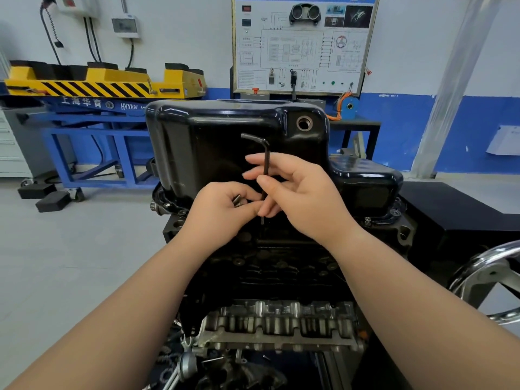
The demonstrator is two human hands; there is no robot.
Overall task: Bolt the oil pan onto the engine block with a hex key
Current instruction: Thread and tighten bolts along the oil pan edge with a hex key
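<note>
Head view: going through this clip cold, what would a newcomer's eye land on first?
The glossy black oil pan fills the centre, sitting on top of the engine block. In front of it the right hand pinches an L-shaped hex key held upright, while the left hand beside it grips a couple of small bolts. Behind at the left stands a yellow lift platform with black hazard stripes.

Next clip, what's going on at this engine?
A person works over an engine block with the black oil pan on it. The right hand pinches a hex key upright, tip down near the pan's flange. The left hand holds loose bolts beside it. Some flange bolts are already in.
</note>
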